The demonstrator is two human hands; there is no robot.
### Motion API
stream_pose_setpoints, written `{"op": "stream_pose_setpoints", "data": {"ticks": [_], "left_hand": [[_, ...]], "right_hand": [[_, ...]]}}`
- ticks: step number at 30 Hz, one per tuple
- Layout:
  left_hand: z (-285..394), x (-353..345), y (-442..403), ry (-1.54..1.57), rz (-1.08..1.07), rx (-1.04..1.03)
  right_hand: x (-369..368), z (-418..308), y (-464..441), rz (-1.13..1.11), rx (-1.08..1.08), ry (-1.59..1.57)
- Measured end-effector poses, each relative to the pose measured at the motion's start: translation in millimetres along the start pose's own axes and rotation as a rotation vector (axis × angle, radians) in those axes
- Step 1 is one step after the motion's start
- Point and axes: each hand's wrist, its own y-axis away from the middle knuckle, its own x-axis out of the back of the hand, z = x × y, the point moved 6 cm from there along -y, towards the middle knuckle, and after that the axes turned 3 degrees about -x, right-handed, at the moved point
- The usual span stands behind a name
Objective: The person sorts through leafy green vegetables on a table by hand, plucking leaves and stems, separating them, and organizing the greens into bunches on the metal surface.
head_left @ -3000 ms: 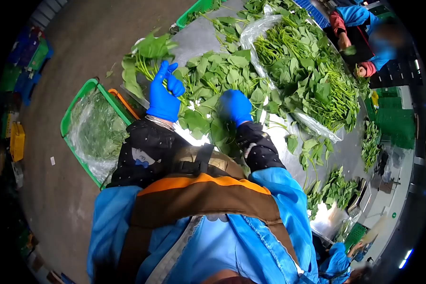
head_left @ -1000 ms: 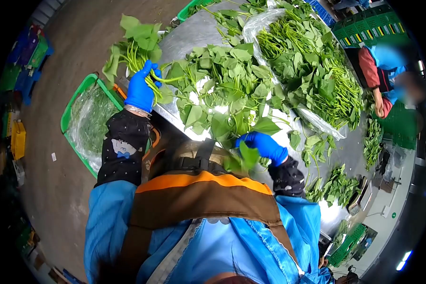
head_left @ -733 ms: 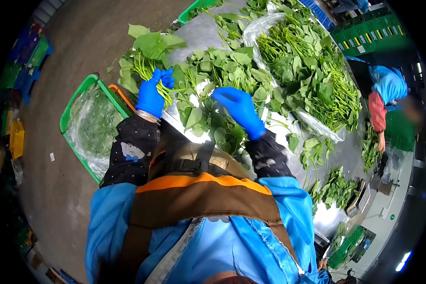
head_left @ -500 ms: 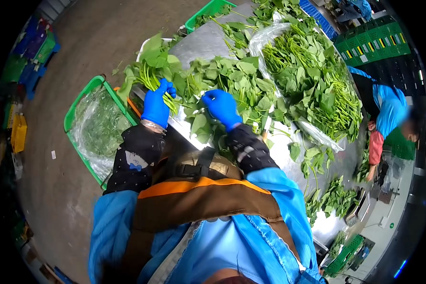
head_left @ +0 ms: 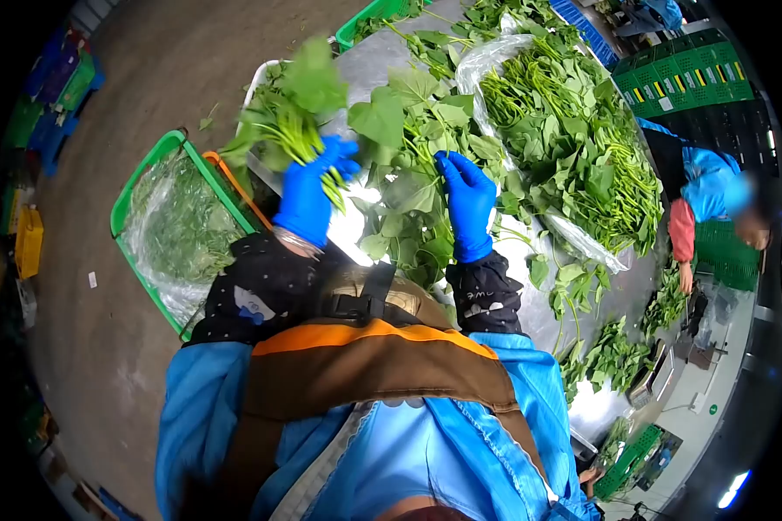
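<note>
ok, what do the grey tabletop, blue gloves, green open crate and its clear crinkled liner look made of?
Grey tabletop: probably metal, satin; dull sheen, bright glare.
Blue gloves: thin rubbery material, maybe nitrile; matte, close-fitting.
Green open crate: likely moulded plastic; even colour, smooth-looking rim.
Clear crinkled liner: most likely plastic film; see-through, shiny creases.

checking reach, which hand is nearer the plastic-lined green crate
Left. The left hand is right of the crate; the right hand is farther right, at the leafy greens.

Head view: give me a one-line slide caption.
Gloved left hand holding a leafy bunch, gloved right hand at the loose greens.
</note>
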Motion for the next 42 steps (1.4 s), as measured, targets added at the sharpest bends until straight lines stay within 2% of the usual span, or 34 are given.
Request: {"op": "stream_pose_setpoints", "data": {"ticks": [1, 2, 3, 5, 6, 9, 10, 13, 14, 15, 17, 18, 19, 21, 23, 24, 25, 27, 28, 30, 31, 32, 33, 34, 35, 37, 39, 40, 41, 42], "left_hand": [[-13.8, -7.5, 1.0, -0.012, -0.076, 0.091], [-27.3, -13.0, 3.8, 0.036, -0.076, 0.194], [-40.1, -19.2, 9.6, 0.084, -0.071, 0.304], [-48.2, -25.8, 12.4, 0.089, -0.033, 0.357], [-45.2, -27.4, 11.3, -0.011, -0.059, 0.327], [-57.7, -11.9, -5.0, -0.217, -0.200, 0.335], [-59.9, -12.4, -3.0, -0.335, -0.216, 0.404], [-59.0, -23.2, -5.7, -0.184, -0.313, 0.479], [-51.9, -22.9, -7.2, -0.215, -0.195, 0.332], [-57.4, -7.8, -15.8, -0.155, -0.184, 0.405], [-39.3, 14.4, -40.7, -0.182, -0.129, 0.352], [-32.4, 12.5, -45.7, 0.081, -0.170, 0.219], [-28.9, 14.7, -44.8, 0.162, -0.193, 0.230], [-22.5, 4.6, -28.7, 0.251, -0.207, 0.302], [-27.9, -0.3, -20.2, 0.201, -0.255, 0.291], [-29.5, -6.6, -14.9, 0.186, -0.314, 0.304], [-34.4, -11.5, -10.2, 0.174, -0.318, 0.323], [-46.4, -20.9, -0.7, 0.142, -0.376, 0.402], [-53.5, -18.5, 1.0, 0.154, -0.312, 0.438], [-41.3, -17.1, -2.1, 0.023, -0.274, 0.266], [-35.1, -15.9, -3.1, -0.041, -0.254, 0.181], [-31.9, -3.5, -13.0, -0.031, -0.229, 0.164], [-35.2, 18.6, -27.6, 0.116, -0.170, 0.197], [-24.5, 35.2, -36.1, 0.219, -0.129, 0.136], [-13.8, 50.1, -42.3, 0.320, -0.091, 0.076], [6.7, 70.5, -47.6, 0.280, 0.019, 0.014], [13.0, 63.3, -43.6, 0.265, -0.001, 0.034], [12.1, 55.5, -39.2, 0.283, -0.004, 0.059], [10.3, 50.9, -36.1, 0.301, -0.004, 0.083], [1.8, 51.7, -36.9, 0.348, -0.051, 0.128]], "right_hand": [[-1.3, -2.7, -1.4, 0.009, 0.019, 0.015], [-6.3, -5.8, 2.0, -0.035, 0.129, -0.067], [-11.7, -12.5, 8.9, -0.081, 0.244, 0.057], [-24.9, -28.4, 21.3, -0.163, 0.481, 0.301], [-31.3, -27.3, 26.2, -0.178, 0.597, 0.378], [-37.7, -30.6, 37.8, -0.242, 0.643, 0.524], [-42.0, -29.8, 40.0, -0.319, 0.659, 0.547], [-49.1, -33.2, 47.8, -0.409, 0.738, 0.491], [-49.3, -28.4, 53.1, -0.481, 0.716, 0.592], [-44.6, -23.4, 60.2, -0.599, 0.632, 0.528], [-29.1, -12.8, 78.9, -0.824, 0.459, 0.393], [-11.4, -3.8, 72.8, -0.711, 0.225, 0.167], [12.4, 40.8, 55.5, -0.585, -0.068, -0.065], [37.3, 68.3, 30.3, -0.184, -0.489, -0.926], [19.5, 90.8, 31.7, -0.372, -0.822, -1.194], [-0.3, 66.4, 41.3, -0.542, -0.818, -0.972], [-16.6, 59.5, 48.0, -0.604, -0.807, -0.808], [-46.8, 36.0, 55.5, -0.734, -0.640, -0.681], [-48.1, 35.4, 52.9, -0.672, -0.592, -0.566], [-46.1, 34.3, 48.8, -0.547, -0.501, -0.344], [-42.5, 25.9, 48.6, -0.560, -0.429, -0.329], [-33.7, 14.7, 48.1, -0.574, -0.357, -0.313], [-24.0, 6.8, 48.3, -0.592, -0.284, -0.294], [-18.3, 16.5, 55.2, -0.719, -0.256, -0.312], [-16.7, 9.4, 66.3, -0.965, -0.209, -0.102], [-9.2, 36.7, 77.7, -1.068, -0.200, 0.220], [-2.8, 43.0, 47.4, -0.800, 0.087, 0.661], [2.9, 29.4, 28.3, -0.522, 0.066, 0.588], [8.1, 49.5, 6.9, -0.427, -0.207, 0.214], [15.6, 53.7, -13.0, -0.190, -0.156, 0.178]]}}
